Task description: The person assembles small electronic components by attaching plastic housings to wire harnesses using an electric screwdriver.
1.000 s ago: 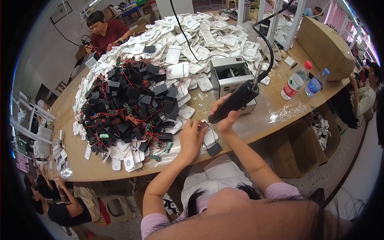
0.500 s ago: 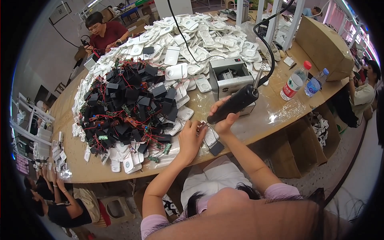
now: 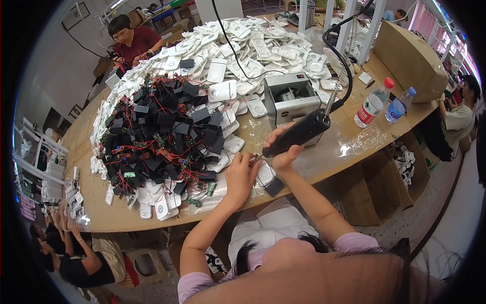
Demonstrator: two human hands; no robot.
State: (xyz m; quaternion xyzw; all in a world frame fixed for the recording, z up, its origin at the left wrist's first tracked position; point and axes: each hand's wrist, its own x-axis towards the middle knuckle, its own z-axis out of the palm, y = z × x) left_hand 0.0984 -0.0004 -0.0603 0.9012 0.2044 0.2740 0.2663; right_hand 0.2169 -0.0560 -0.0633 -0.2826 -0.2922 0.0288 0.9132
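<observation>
Tool (image 3: 298, 133) is held by curled fingers of the right hand (image 3: 284, 156). The left hand (image 3: 241, 175) is bent near a white case (image 3: 265, 175); what its fingers hold cannot be told

From here I saw the black cylindrical tool (image 3: 299, 133) tilted toward far right; nearer lay the flat white plastic casing (image 3: 265, 174), a black rectangular block (image 3: 275, 187) at its near end.

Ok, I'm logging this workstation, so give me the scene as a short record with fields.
Left hand: at a white casing's upper end; anything pinched is too small to tell
Right hand: gripping a black tool
Casing's lower end: black block
Left heap: black modules, red wires
Beyond: pile of white casings, metal device
Right: two bottles
</observation>
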